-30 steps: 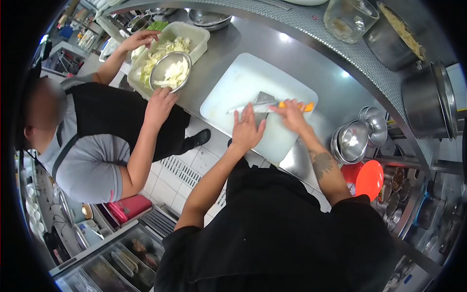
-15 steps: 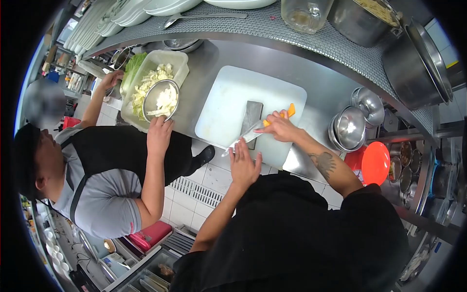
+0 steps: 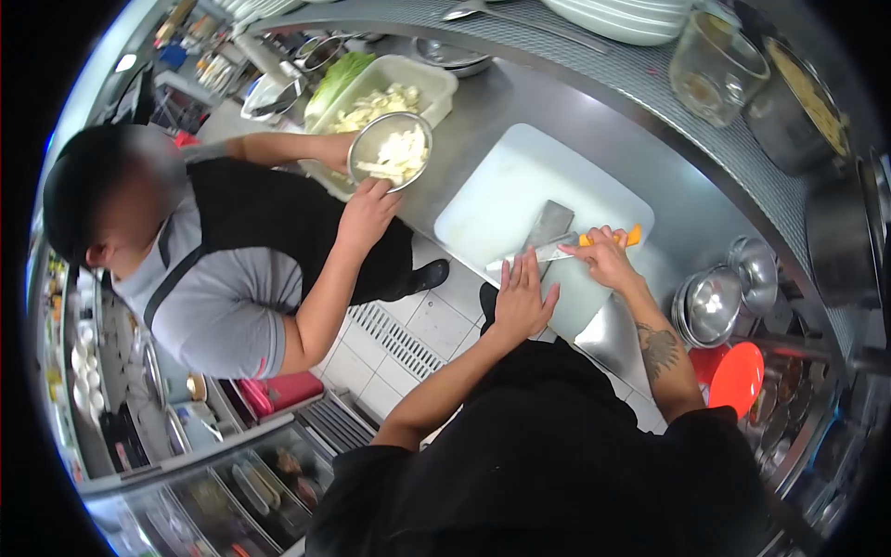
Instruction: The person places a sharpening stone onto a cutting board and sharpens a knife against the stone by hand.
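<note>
My right hand (image 3: 608, 260) is closed round the orange handle of a knife (image 3: 635, 235). Its blade lies flat across a grey sharpening stone (image 3: 552, 221), pointing left. With its fingers stretched out, my left hand (image 3: 522, 302) presses its fingertips on the blade near the tip. Under the stone is a white cutting board (image 3: 497, 176), set at a slant on the steel counter (image 3: 506, 91). The stone's near end is partly hidden by the blade and my hands.
At left, a co-worker holds a metal strainer (image 3: 427, 160) of pale cut pieces over a plastic tub (image 3: 441, 93) of chopped vegetable. Leafy greens (image 3: 343, 82) lie beside it. Stacked steel bowls (image 3: 713, 302) and a red lid (image 3: 736, 381) stand right. A shelf (image 3: 640, 70) overhangs the counter's back.
My view has swung left, so the counter appears shifted right. The co-worker's far hand has moved from beside the greens to the strainer. My hands stay on the knife over the stone.
</note>
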The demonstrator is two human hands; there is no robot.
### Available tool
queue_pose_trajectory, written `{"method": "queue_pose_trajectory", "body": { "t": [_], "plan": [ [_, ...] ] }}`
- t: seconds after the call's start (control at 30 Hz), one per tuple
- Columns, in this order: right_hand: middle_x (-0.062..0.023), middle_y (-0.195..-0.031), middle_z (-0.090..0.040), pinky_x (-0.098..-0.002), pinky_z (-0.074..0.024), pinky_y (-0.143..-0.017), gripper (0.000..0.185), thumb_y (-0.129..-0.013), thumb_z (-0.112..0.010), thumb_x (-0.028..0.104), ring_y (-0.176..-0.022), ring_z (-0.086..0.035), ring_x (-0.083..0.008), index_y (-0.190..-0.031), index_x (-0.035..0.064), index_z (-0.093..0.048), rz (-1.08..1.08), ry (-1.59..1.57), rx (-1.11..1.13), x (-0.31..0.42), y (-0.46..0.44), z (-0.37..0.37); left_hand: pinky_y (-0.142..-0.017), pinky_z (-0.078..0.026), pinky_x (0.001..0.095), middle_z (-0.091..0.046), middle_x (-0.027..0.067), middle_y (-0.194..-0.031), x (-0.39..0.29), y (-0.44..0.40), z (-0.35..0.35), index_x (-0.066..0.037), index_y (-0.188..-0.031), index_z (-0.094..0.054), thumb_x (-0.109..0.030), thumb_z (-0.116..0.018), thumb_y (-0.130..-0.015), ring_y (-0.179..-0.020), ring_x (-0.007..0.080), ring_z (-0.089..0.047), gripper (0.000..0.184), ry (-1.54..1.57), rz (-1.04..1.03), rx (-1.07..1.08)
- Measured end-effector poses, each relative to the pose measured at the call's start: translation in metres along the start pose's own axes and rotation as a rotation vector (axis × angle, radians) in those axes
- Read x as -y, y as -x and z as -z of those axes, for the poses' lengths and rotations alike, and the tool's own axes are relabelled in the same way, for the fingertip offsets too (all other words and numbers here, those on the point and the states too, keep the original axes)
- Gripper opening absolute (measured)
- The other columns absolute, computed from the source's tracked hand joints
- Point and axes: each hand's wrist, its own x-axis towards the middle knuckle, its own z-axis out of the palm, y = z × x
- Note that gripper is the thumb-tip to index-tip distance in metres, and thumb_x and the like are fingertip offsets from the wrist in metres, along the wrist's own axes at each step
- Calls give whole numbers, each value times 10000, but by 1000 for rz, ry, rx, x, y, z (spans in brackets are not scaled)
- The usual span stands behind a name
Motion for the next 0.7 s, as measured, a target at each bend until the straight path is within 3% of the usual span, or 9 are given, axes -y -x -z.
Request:
{"method": "queue_pose_trajectory", "body": {
  "t": [0.03, 0.1, 0.17, 0.23, 0.37, 0.43, 0.57, 0.63, 0.7],
  "plan": [
    [-86, -1053, -546, -516, -277, -931, 656, -793, -602, -11, -1054, -477, -282, -1244, 455, -701, 26, 8, 6, 5, -4, -12, -1183, -235, 565, -419, 399, -1438, 1, 2, 4, 170, -1503, -185, -422, -517, -987, -1375, 481, -419, 853, -3, 20, -19],
    [-74, -1014, -551, -512, -264, -955, 643, -789, -602, -16, -1052, -480, -274, -1220, 446, -720, 102, 131, -213, 15, -1, -46, -1176, -251, 565, -409, 402, -1442, 2, 9, 12, 177, -1501, -181, -431, -512, -987, -1371, 501, -410, 862, -18, 150, 68],
    [-77, -992, -549, -529, -260, -985, 654, -781, -603, -22, -1063, -481, -280, -1224, 445, -719, 109, 66, -152, 18, 12, -32, -1184, -242, 557, -422, 408, -1425, 2, 38, 5, 179, -1504, -160, -449, -501, -991, -1354, 524, -423, 880, -127, 98, 124],
    [-89, -993, -544, -535, -267, -986, 674, -778, -588, -36, -1060, -480, -288, -1246, 433, -709, 60, -17, 29, 3, 27, -14, -1198, -224, 545, -448, 401, -1413, -5, 39, -1, 174, -1509, -153, -455, -495, -996, -1363, 515, -422, 880, 19, 23, 103],
    [-70, -966, -534, -507, -272, -945, 641, -788, -590, -22, -1022, -478, -280, -1243, 410, -718, -14, -8, -89, -3, 3, -6, -1207, -212, 535, -453, 387, -1424, -7, -4, -7, 170, -1512, -153, -454, -486, -1003, -1360, 509, -432, 871, 0, 6, 27],
    [-69, -959, -530, -510, -269, -951, 624, -800, -591, -12, -1019, -478, -278, -1239, 412, -719, 12, -19, -117, 2, 12, -11, -1207, -208, 545, -431, 375, -1455, -8, -2, 1, 170, -1513, -145, -443, -478, -1009, -1361, 512, -432, 861, -58, 125, 85],
    [-68, -967, -526, -513, -266, -946, 613, -810, -589, -3, -1018, -474, -272, -1236, 417, -718, 43, 19, -15, -26, 41, -7, -1200, -209, 564, -440, 375, -1446, -18, 23, -15, 162, -1521, -115, -445, -469, -1011, -1360, 508, -432, 869, 15, -78, 48],
    [-58, -963, -518, -516, -259, -952, 629, -805, -596, -10, -1020, -476, -261, -1243, 425, -713, 7, 75, -183, -49, 36, -8, -1197, -213, 568, -442, 374, -1443, -26, -15, -25, 160, -1523, -110, -439, -475, -1008, -1364, 496, -431, 870, 6, -54, 53],
    [-59, -963, -521, -516, -260, -952, 629, -811, -598, -10, -1019, -477, -258, -1243, 432, -711, -35, 29, -154, -30, 19, -6, -1193, -217, 572, -444, 373, -1439, -31, -30, -24, 158, -1525, -106, -432, -482, -1005, -1368, 484, -431, 871, 4, -45, 55]
  ]
}}
